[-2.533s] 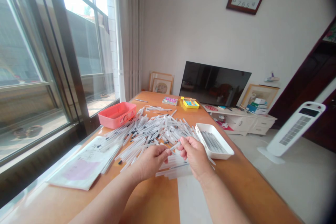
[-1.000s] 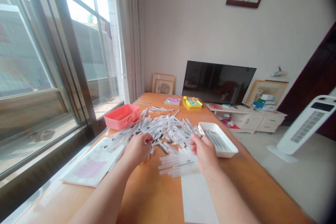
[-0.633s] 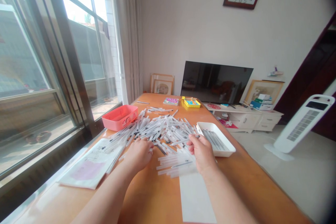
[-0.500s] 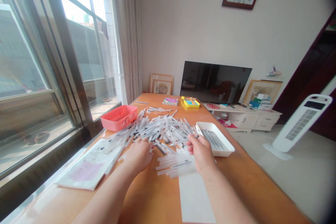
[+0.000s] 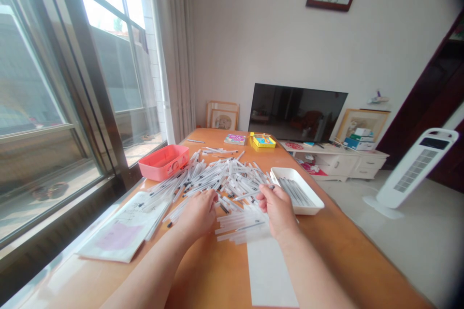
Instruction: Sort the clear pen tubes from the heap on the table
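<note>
A large heap of clear pen barrels and black-ended pens [image 5: 232, 176] covers the middle of the table. My right hand [image 5: 277, 207] pinches a slim clear pen [image 5: 248, 196], which points left over the near side of the heap. At the heap's front edge, my left hand [image 5: 201, 210] has its fingers curled inward, and whatever they hold is hidden. A small black cap [image 5: 169, 225] lies left of that wrist. Below the right hand, a row of clear barrels [image 5: 232, 229] rests partly on a white paper strip [image 5: 270, 270], with one dark-tipped pen across them.
A white tray [image 5: 315, 203] with a layer of pens stands beside my right hand. On the left are a red plastic box [image 5: 163, 161] and a paper booklet [image 5: 118, 231]. A yellow box [image 5: 264, 141] and a small colourful book [image 5: 235, 139] sit at the far end.
My left hand has shifted a little right and its fingers have curled in more. A black cap now shows left of its wrist. My right hand with the pen has barely moved.
</note>
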Demonstrator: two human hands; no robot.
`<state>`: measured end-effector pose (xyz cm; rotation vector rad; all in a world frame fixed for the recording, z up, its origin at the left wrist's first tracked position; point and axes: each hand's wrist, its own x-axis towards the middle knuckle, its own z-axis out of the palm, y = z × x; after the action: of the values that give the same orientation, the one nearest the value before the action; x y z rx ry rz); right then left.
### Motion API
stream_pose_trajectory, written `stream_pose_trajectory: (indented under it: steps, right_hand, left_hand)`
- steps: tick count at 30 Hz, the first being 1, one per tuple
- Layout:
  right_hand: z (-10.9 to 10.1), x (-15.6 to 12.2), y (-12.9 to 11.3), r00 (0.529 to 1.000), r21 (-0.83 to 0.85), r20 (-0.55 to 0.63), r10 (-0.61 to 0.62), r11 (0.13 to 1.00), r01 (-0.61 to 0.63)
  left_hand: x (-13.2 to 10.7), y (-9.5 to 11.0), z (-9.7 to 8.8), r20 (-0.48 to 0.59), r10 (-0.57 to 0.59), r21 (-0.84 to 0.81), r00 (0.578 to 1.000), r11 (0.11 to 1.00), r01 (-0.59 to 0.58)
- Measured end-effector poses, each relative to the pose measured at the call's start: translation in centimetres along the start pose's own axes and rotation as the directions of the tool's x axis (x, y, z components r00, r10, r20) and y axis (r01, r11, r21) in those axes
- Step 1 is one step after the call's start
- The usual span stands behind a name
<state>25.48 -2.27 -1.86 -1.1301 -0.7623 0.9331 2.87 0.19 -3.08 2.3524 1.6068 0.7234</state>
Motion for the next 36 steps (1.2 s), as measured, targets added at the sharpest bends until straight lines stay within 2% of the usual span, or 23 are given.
stream_pose_trajectory:
  steps: [4,7,10,13,18,20,23,28,30,33,36]
  right_hand:
    - [0.0,-0.1,-0.1,1.0,0.001,0.007,0.004,1.0,-0.004]
    - [0.1,-0.3,-0.3,1.0,0.009,0.011,-0.004,1.0,0.004]
    - [0.2,-0.4,-0.4,1.0,0.016,0.016,-0.013,1.0,0.013]
    - [0.2,-0.5,-0.5,1.0,0.023,0.022,-0.016,1.0,0.016]
    - [0.2,-0.5,-0.4,0.999,0.036,0.05,-0.018,0.999,0.016]
    - [0.2,-0.5,-0.3,0.998,0.04,0.068,-0.012,0.999,0.009]
    - [0.3,-0.7,-0.2,0.995,0.042,0.098,0.001,0.999,-0.005]
    - [0.6,-1.3,-0.7,0.98,0.1,0.183,0.074,0.991,-0.094]
    - [0.6,-1.6,-1.0,0.967,0.112,0.236,0.099,0.985,-0.128]
    - [0.8,-2.1,-1.1,0.953,0.102,0.286,0.101,0.986,-0.135]
    - [1.1,-2.5,-1.1,0.953,0.084,0.288,0.095,0.989,-0.124]
  left_hand:
    - [0.1,0.2,0.3,0.018,-0.01,-0.346,1.0,0.938,0.015]
    - [0.0,0.6,0.3,0.077,-0.004,-0.569,0.997,0.821,0.048]
    - [-0.1,1.0,0.0,0.145,0.009,-0.708,0.989,0.699,0.097]
    - [-0.2,1.2,-0.3,0.176,0.017,-0.767,0.984,0.629,0.127]
    - [-0.3,1.6,-0.7,0.214,0.019,-0.797,0.977,0.582,0.164]
    - [-0.3,1.7,-0.8,0.225,0.009,-0.824,0.974,0.536,0.185]
    - [-0.2,1.7,-0.8,0.225,-0.029,-0.882,0.974,0.419,0.216]
    - [0.2,1.2,-0.7,0.194,-0.146,-0.966,0.97,0.146,0.215]
    - [0.4,1.1,-0.6,0.201,-0.185,-0.974,0.962,0.069,0.217]
    - [0.5,0.9,-0.4,0.222,-0.236,-0.971,0.946,0.033,0.236]
    - [0.4,0.8,-0.2,0.233,-0.25,-0.964,0.94,0.072,0.258]
